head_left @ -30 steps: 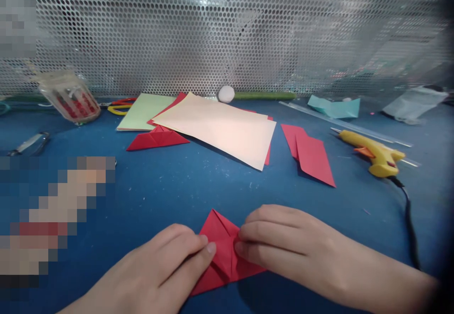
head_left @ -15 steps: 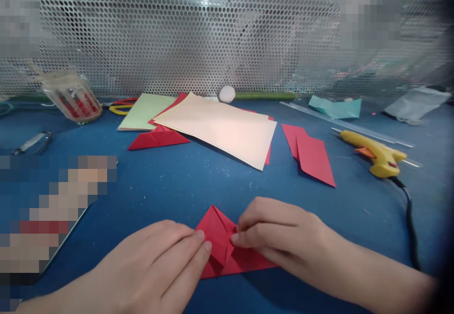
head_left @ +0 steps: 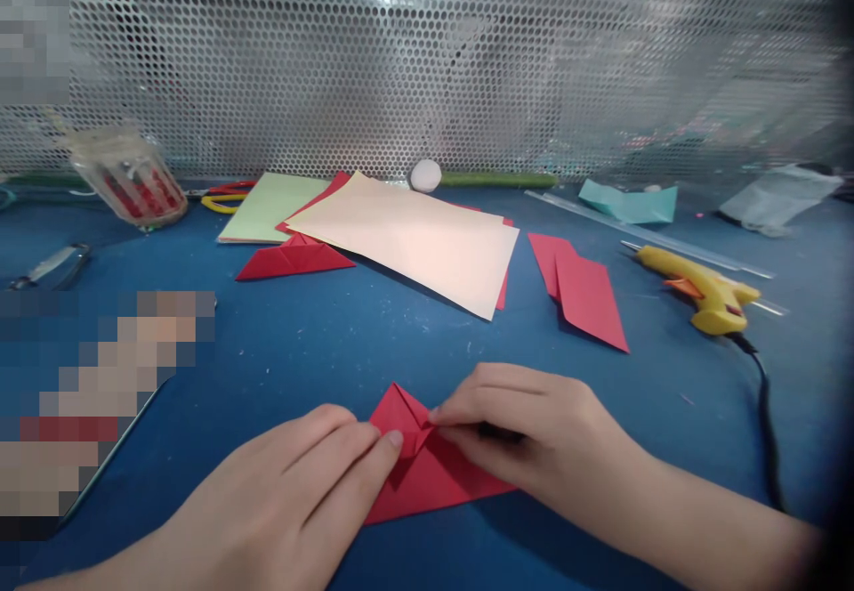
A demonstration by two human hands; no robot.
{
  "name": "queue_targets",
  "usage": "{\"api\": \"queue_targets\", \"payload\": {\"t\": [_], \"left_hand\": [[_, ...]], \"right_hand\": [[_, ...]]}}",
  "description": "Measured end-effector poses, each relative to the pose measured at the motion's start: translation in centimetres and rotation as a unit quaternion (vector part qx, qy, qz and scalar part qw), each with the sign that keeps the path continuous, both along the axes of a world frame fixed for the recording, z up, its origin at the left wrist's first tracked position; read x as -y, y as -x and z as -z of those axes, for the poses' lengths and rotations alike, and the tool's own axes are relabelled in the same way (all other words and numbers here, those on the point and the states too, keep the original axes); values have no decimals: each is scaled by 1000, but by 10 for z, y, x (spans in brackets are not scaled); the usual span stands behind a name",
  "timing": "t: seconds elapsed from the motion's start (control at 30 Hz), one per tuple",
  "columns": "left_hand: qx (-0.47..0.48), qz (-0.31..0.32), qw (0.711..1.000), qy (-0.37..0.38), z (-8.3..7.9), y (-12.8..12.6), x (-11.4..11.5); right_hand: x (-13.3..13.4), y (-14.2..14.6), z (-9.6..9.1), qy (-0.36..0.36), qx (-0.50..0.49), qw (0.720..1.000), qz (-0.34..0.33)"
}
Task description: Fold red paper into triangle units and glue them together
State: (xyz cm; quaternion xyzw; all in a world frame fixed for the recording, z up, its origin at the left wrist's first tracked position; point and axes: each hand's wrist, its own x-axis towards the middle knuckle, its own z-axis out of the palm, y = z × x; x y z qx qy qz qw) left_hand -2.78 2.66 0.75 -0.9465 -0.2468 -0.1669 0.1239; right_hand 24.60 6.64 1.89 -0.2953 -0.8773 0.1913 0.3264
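Note:
A folded red paper piece lies on the blue table near the front edge. My left hand rests on its left side, fingers stretched flat and pressing the paper down. My right hand pinches a raised flap at the middle of the piece between thumb and fingers. Part of the paper is hidden under both hands.
Behind lie a cream sheet over red and green sheets, a folded red triangle, a folded red strip, a yellow glue gun with black cord, glue sticks, scissors, a tipped clear jar, a white ball. A perforated metal wall closes the back.
My right hand shifted left and lifted a flap of the red paper into a pinch. My left hand slid slightly, still pressing. The paper turned a little on the table.

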Motion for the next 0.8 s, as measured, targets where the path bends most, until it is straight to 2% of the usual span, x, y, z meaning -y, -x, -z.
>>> {"api": "queue_targets", "payload": {"t": [0.13, 0.23, 0.3, 0.43, 0.53, 0.7, 0.8], "left_hand": [[19, -40, 999, 23, 0, -3, 8], [-12, -22, 1000, 1, -1, -6, 10], [-26, -4, 999, -21, -2, -9, 9], [-3, 16, 999, -34, -1, -11, 5], [-12, 9, 999, -37, 2, -9, 6], [89, -20, 996, -22, 5, -6, 5], [107, -19, 994, -13, 6, -9, 3]], "right_hand": [[0, -3, -5, -81, 82, 991, -64], [-1, -5, -10, -174, 123, 971, -106], [-1, -5, -11, -210, 134, 961, -119], [0, -4, -12, -221, 144, 952, -154], [-1, -3, -12, -232, 149, 949, -153], [-3, -4, -9, -233, 125, 953, -146], [-2, -5, -7, -233, 114, 954, -152]]}}
